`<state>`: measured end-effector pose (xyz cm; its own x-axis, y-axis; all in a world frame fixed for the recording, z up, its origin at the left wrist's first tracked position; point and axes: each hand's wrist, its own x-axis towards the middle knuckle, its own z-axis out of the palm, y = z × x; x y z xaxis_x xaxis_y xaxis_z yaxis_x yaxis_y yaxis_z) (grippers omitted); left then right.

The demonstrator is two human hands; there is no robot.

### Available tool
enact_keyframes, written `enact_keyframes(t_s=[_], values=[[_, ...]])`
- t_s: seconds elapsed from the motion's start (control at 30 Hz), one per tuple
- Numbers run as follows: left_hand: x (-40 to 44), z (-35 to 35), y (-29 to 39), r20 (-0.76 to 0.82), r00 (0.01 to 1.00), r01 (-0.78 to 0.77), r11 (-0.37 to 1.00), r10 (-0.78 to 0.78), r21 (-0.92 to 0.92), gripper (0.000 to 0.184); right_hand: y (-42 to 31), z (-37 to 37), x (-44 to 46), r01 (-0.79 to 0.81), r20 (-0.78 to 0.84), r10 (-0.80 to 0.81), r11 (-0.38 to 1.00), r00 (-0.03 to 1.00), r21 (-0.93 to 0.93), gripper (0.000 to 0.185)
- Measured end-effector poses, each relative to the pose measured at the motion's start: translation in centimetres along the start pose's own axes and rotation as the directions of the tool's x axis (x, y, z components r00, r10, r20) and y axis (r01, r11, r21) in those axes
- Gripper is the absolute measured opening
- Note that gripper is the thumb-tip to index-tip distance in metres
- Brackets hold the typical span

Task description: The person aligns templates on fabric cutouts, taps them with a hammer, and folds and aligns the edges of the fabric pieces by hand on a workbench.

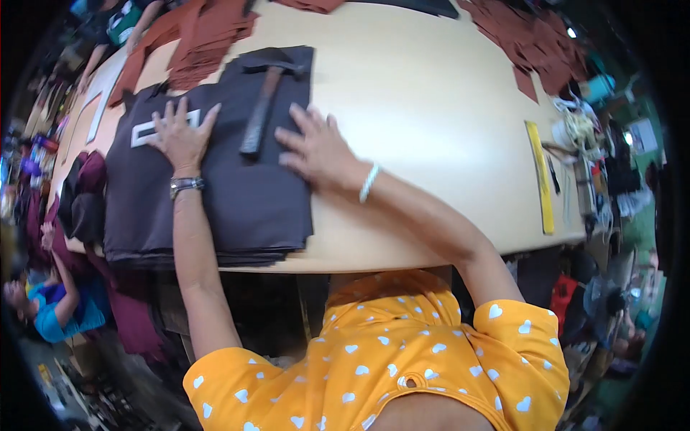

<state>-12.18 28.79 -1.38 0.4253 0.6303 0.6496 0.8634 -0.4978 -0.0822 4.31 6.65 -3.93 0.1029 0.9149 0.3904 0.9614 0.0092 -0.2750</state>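
Observation:
A stack of dark fabric pieces (237,208) lies at the near left of the table. My left hand (181,140) rests flat with fingers spread, partly over a white rectangular frame (146,134) on top of the stack. Beside it, a hammer (263,108) lies on the fabric, its head away from me and its handle pointing toward me. My right hand (316,147) is at the stack's right edge, fingers apart and slightly blurred, holding nothing. Whether its palm touches the fabric or the table I cannot tell.
Reddish-brown fabric stacks (208,47) lie at the back left, more brown pieces (535,43) at the back right. A yellow ruler (540,176) lies near the table's right edge, by a dark slim tool (553,174). A person in blue (61,305) is at the left.

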Motion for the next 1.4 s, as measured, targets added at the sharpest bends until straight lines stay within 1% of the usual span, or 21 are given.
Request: enact_keyframes(t_s=[0.17,0.2,0.27,0.33,0.37,0.4,0.43,0.47,0.5,0.53,0.57,0.6,0.67,0.77,0.87,0.93,1.03,1.17,1.27,1.37,1.4], values=[[0.3,0.5,-0.6,0.076,0.996,-0.051,0.991,0.042,0.121,0.071,-2.2,-6.5,-13.3,-0.111,0.117,0.111,0.994,0.987,-0.012,0.045],[0.6,0.4,-0.7,0.116,0.992,-0.062,0.987,0.045,0.15,0.072,-2.2,-7.8,-15.7,-0.174,0.093,0.176,0.984,0.98,-0.026,0.044],[1.3,-0.2,-0.9,0.299,0.952,-0.121,0.974,0.06,0.191,0.076,-2.0,-10.3,-20.5,-0.292,0.046,0.295,0.955,0.955,-0.052,0.043],[1.5,-2.3,0.8,0.32,0.947,-0.071,0.96,-0.02,0.271,0.079,-0.6,-11.8,-25.2,-0.47,-0.145,0.449,0.866,0.882,-0.172,0.042],[1.5,-3.3,1.6,0.297,0.955,-0.085,0.952,-0.006,0.293,0.078,0.0,-12.4,-27.8,-0.562,-0.247,0.512,0.797,0.823,-0.22,0.042],[1.2,-3.9,2.3,0.274,0.962,-0.102,0.944,0.013,0.313,0.077,1.4,-13.2,-30.4,-0.64,-0.387,0.549,0.753,0.74,-0.155,0.042],[0.6,-4.0,2.9,0.204,0.977,-0.123,0.941,0.059,0.315,0.074,2.3,-14.1,-32.8,-0.754,-0.498,0.582,0.596,0.643,-0.276,0.042],[0.0,-4.2,3.3,0.131,0.986,-0.138,0.937,0.1,0.321,0.072,3.7,-14.6,-35.4,-0.867,-0.638,0.608,0.45,0.473,-0.214,0.041],[-0.8,-4.7,4.0,0.085,0.986,-0.156,0.97,0.142,0.187,0.07,4.7,-16.1,-37.3,-0.903,-0.724,0.583,0.41,0.368,-0.129,0.038],[-1.9,-5.7,5.4,0.034,0.985,-0.173,0.984,0.171,0.05,0.069,6.0,-15.9,-40.9,-0.951,-0.741,0.623,0.303,0.251,-0.068,0.037],[-3.0,-7.0,7.3,0.043,0.98,-0.192,0.98,0.194,-0.047,0.069,7.0,-16.0,-44.1,-0.977,-0.711,0.681,0.209,0.178,-0.045,0.037],[-4.5,-8.7,9.2,0.052,0.974,-0.21,0.968,0.219,-0.14,0.069,7.9,-15.9,-47.1,-0.988,-0.64,0.753,0.105,0.153,-0.112,0.038],[-7.4,-12.1,13.0,0.124,0.956,-0.218,0.929,0.264,-0.299,0.068,8.0,-16.0,-50.1,-0.984,-0.597,0.789,0.055,0.146,-0.167,0.037],[-11.1,-13.3,16.5,0.182,0.898,-0.276,0.835,0.4,-0.476,0.067,7.4,-17.1,-50.4,-0.994,-0.39,0.918,-0.096,-0.067,-0.055,0.035],[-13.1,-14.4,18.7,0.248,0.849,-0.21,0.728,0.466,-0.652,0.065,7.4,-17.5,-50.8,-0.993,-0.404,0.91,-0.113,-0.088,-0.037,0.025],[-13.5,-15.0,19.3,0.262,0.828,-0.138,0.633,0.496,-0.762,0.063,7.8,-17.4,-51.5,-0.989,-0.408,0.9,-0.139,-0.15,0.056,0.022],[-13.5,-15.3,19.3,0.345,0.813,-0.007,0.6,0.47,-0.8,0.061,8.5,-17.4,-52.4,-0.972,-0.431,0.878,-0.135,-0.207,0.191,0.02],[-13.8,-14.6,19.3,0.29,0.84,-0.045,0.593,0.458,-0.804,0.059,9.9,-16.5,-55.4,-0.95,-0.426,0.887,-0.042,-0.179,0.311,0.022],[-13.9,-14.1,19.2,0.257,0.843,-0.106,0.615,0.472,-0.781,0.059,9.8,-17.0,-55.2,-0.949,-0.442,0.879,-0.035,-0.179,0.315,0.024],[-14.0,-14.1,19.3,0.24,0.85,-0.127,0.625,0.469,-0.77,0.058,9.9,-17.6,-55.4,-0.88,-0.359,0.889,-0.093,-0.284,0.467,0.022],[-14.0,-14.1,19.3,0.241,0.851,-0.126,0.628,0.466,-0.768,0.058,10.1,-17.6,-55.9,-0.804,-0.304,0.896,-0.09,-0.323,0.588,0.02]])
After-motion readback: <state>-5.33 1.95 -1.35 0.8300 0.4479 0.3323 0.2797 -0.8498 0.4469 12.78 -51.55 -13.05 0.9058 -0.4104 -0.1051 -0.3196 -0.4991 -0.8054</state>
